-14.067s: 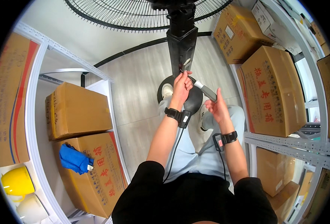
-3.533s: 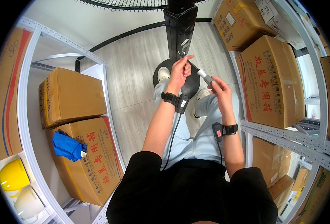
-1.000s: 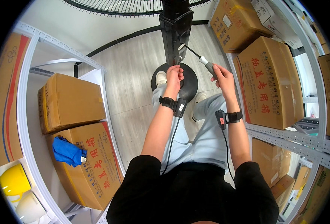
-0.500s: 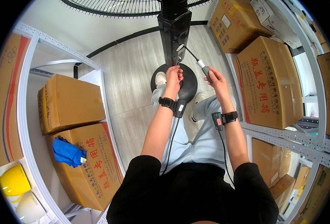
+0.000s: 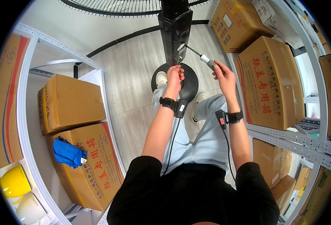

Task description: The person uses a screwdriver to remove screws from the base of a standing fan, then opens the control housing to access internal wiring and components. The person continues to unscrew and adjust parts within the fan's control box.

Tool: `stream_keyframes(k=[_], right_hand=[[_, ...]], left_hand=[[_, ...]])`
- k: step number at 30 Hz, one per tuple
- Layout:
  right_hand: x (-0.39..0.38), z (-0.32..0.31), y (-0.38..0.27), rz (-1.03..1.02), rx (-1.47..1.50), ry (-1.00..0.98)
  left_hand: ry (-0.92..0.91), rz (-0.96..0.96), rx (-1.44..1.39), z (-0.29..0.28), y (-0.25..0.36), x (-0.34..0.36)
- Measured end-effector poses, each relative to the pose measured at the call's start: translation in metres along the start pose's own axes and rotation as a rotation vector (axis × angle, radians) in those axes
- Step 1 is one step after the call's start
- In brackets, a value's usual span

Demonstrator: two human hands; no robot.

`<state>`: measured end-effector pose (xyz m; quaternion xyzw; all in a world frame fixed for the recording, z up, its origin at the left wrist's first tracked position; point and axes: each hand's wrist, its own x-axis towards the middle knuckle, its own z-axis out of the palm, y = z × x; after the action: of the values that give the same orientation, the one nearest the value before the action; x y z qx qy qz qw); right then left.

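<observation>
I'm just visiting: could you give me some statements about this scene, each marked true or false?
1. The right hand holds a screwdriver. True.
2. The blue cloth lies on the floor. False: it lies on a cardboard box.
3. The screwdriver points toward the fan's black post. True.
4. The left hand grips the screwdriver's handle. False: it is at the post's lower part.
5. Both wrists wear black straps. True.

the fan base [image 5: 190,84] stands on the floor [image 5: 131,97] between the left shelf [image 5: 94,78] and right shelf [image 5: 285,138]. its column [image 5: 170,39] rises beyond the left hand [image 5: 175,76]; right of it is the screwdriver [image 5: 206,59], in the right hand [image 5: 225,76]. a cloth [image 5: 68,152] lies on the near box [image 5: 98,170], by the left shelf's inner edge.
</observation>
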<state>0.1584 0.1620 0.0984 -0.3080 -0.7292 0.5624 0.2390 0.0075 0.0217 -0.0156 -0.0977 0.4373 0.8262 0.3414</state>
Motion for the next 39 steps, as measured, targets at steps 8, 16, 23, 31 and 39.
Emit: stream_keyframes(k=[8,16,23,31,39], right_hand=[[0.027,-0.021,0.030,-0.295,-0.092,-0.090],[0.019,-0.024,-0.001,-0.373,-0.258,-0.099],[-0.006,-0.005,0.018,-0.121,-0.043,-0.078],[0.005,-0.013,0.011,-0.675,-0.447,0.030],[-0.003,-0.002,0.027,-0.352,-0.133,-0.042]], left_hand=[[-0.014,-0.003,0.005,0.006,-0.002,-0.001],[-0.198,0.000,0.092,0.028,0.013,-0.013],[-0.359,0.055,0.024,0.076,0.029,-0.016],[-0.369,0.095,0.005,0.079,0.022,0.002],[-0.416,0.077,-0.020,0.077,0.015,0.010]])
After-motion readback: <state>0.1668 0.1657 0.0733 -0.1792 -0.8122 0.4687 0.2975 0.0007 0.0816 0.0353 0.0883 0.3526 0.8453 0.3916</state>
